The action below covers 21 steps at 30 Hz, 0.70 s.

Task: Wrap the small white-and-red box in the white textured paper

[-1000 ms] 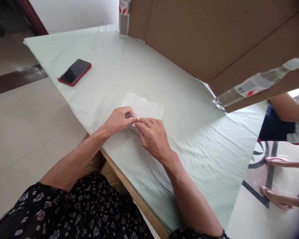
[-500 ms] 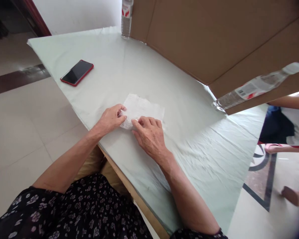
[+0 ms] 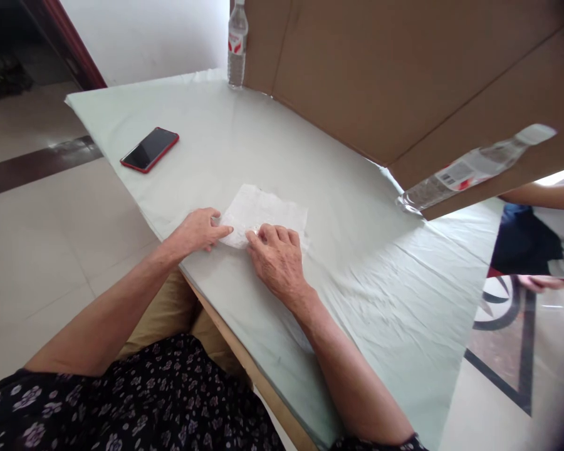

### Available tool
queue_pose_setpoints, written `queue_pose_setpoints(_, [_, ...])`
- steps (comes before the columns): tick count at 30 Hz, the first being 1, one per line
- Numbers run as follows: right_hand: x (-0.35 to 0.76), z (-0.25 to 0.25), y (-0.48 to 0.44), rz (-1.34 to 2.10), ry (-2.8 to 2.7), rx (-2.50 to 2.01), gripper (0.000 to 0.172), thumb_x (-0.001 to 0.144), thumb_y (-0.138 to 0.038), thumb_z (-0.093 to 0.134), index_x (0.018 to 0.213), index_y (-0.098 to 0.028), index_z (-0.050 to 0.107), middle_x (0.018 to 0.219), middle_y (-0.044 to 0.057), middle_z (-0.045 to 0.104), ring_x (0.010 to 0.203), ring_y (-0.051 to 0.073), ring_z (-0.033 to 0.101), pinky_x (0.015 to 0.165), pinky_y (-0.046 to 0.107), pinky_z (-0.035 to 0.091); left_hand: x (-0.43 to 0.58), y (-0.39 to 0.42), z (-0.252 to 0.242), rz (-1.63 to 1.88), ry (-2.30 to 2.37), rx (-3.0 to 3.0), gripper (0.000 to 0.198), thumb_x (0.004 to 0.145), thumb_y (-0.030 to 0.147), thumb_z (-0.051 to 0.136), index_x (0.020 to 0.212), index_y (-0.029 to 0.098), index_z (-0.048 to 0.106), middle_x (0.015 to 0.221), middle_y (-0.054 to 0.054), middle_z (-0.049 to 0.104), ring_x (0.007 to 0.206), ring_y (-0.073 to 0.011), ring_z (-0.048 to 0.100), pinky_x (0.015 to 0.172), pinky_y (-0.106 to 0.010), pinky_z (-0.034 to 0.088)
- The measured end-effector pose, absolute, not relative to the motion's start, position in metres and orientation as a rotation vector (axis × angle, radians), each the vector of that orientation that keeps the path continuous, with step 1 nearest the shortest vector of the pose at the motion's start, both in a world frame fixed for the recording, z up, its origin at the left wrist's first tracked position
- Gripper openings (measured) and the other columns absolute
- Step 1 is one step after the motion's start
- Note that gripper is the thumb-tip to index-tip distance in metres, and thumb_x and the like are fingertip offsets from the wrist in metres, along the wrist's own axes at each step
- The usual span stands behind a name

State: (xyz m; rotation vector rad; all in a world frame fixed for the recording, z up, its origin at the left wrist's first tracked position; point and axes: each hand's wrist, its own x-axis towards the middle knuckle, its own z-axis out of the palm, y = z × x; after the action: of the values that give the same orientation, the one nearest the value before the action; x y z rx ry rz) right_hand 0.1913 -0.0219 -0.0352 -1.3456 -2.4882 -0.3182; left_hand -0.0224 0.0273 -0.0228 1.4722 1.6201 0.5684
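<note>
A thin white sheet [image 3: 270,207], tissue-like and slightly crinkled, lies flat on the pale green tablecloth [image 3: 338,188]. At its left corner is my left hand [image 3: 197,232], with thumb and fingers apart and nothing held between them; the thumb tip reaches the sheet's edge. My right hand [image 3: 278,257] rests over the sheet's near right part, its fingers curled and pressed down. Something small and pale shows by the right thumb and index fingertips, too small to name.
A phone in a red case [image 3: 150,150] lies at the left. One clear bottle [image 3: 236,53] stands upright at the back; another bottle [image 3: 470,170] leans at the right by a large cardboard panel [image 3: 357,75]. Part of another person [image 3: 526,235] shows beyond the table's right side.
My left hand has drawn back to the left, its thumb and fingers now wider apart. The right hand stays curled on the sheet. The view has tilted up slightly.
</note>
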Motion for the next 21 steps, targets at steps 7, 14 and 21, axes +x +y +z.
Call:
queue_pose_setpoints(7, [0.188, -0.039, -0.021, -0.399, -2.456, -1.339, 0.019, 0.099, -0.018, 0.052, 0.112, -0.023, 0.065, 0.103, 0.008, 0.066, 0.094, 0.024, 0.049, 0.083, 0.040, 0.030, 0.003, 0.027, -0.023, 0.720, 1.512, 1.307, 0.016, 0.072, 0.025, 0.071, 0.081, 0.016, 0.062, 0.065, 0.002, 0.061, 0.047, -0.0103, 0.056, 0.040, -0.020, 0.045])
queue_pose_setpoints(14, [0.186, -0.036, -0.021, -0.398, -2.473, -1.359, 0.019, 0.100, -0.017, 0.050, 0.111, -0.022, 0.064, 0.101, 0.008, 0.066, 0.093, 0.025, 0.048, 0.082, 0.040, 0.029, 0.018, 0.030, -0.019, 0.777, 1.480, 1.292, 0.018, 0.072, 0.019, 0.064, 0.062, 0.018, 0.050, 0.055, 0.006, 0.048, 0.051, -0.0083, 0.049, 0.044, -0.017, 0.045])
queue_pose_setpoints(21, [0.185, -0.033, -0.023, -0.386, -2.507, -1.365, 0.025, 0.099, -0.016, 0.048, 0.120, -0.019, 0.062, 0.107, 0.010, 0.066, 0.096, 0.027, 0.049, 0.083, 0.042, 0.031, 0.028, 0.031, -0.008, 0.759, 1.379, 1.090, 0.014, 0.075, 0.017, 0.061, 0.065, 0.017, 0.052, 0.054, 0.005, 0.051, 0.049, -0.0094, 0.051, 0.042, -0.018, 0.041])
